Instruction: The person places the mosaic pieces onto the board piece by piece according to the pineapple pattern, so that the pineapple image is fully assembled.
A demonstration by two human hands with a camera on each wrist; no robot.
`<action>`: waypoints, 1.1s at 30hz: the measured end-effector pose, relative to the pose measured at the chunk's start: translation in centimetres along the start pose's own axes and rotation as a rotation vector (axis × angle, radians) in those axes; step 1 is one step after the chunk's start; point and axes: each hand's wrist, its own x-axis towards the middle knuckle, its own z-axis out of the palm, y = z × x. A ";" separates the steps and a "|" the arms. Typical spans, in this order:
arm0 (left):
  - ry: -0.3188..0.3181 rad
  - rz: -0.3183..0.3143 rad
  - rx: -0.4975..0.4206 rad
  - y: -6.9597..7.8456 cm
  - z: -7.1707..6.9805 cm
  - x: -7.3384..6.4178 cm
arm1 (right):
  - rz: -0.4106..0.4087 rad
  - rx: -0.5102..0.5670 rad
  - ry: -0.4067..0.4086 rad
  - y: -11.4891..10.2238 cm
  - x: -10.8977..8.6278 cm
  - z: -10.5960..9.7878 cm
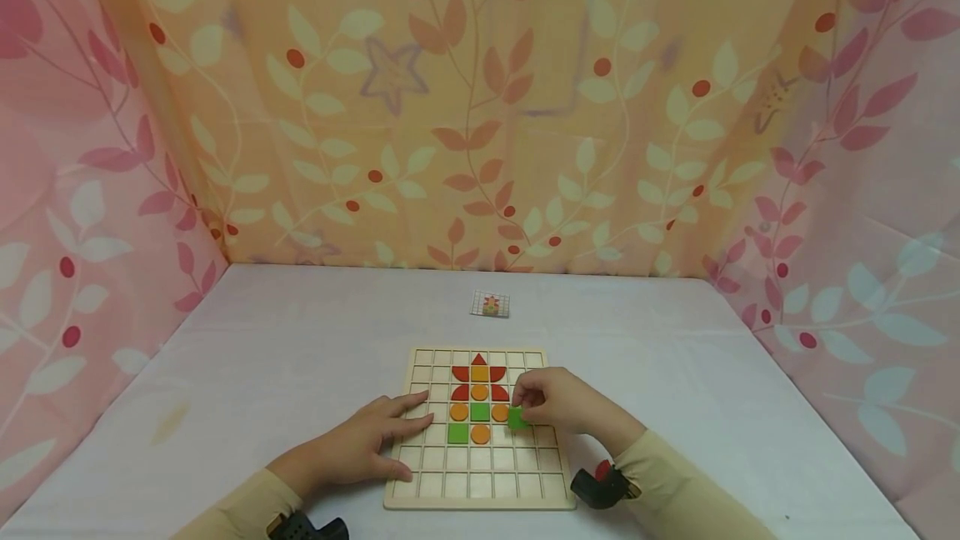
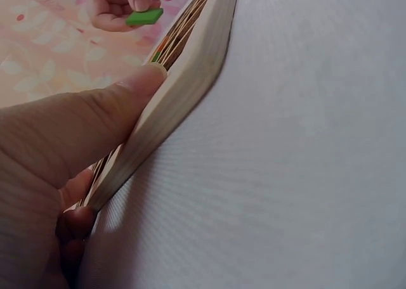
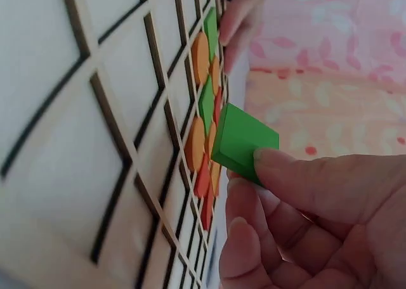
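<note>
A pale wooden grid board (image 1: 480, 488) lies on the table, partly filled with coloured pieces. Between thumb and fingers, my right hand (image 1: 558, 398) pinches a green square tile (image 3: 244, 140), held above the board's right half beside an orange disc (image 1: 500, 412). My left hand (image 1: 367, 442) rests on the board's left edge, fingers spread over the grid and thumb at the near left side. Set in the grid are a green square (image 1: 458, 433), another orange disc (image 1: 480, 434), an orange square (image 1: 480, 373), red rounded pieces (image 1: 461, 374) and a red triangle (image 1: 478, 360) on top.
Beyond the board, a small card (image 1: 491, 304) with a gridded picture lies on the white-covered table (image 1: 300, 332). Patterned cloth (image 1: 480, 107) hangs at the back and both sides. A black wrist device (image 1: 600, 486) sits near the board's lower right corner.
</note>
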 end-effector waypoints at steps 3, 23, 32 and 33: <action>0.001 -0.002 -0.002 -0.1 0.1 0.0 | -0.021 -0.007 -0.005 -0.2 0.4 0.6; -0.007 -0.022 -0.026 -0.1 0.1 0.1 | 0.058 0.016 -0.014 -0.9 0.9 2.3; 0.001 -0.009 -0.024 0.0 0.0 0.0 | 0.079 -0.048 0.002 -1.1 1.0 2.2; 0.001 -0.009 -0.024 0.0 0.1 0.0 | 0.083 -0.057 0.003 -1.2 1.0 2.2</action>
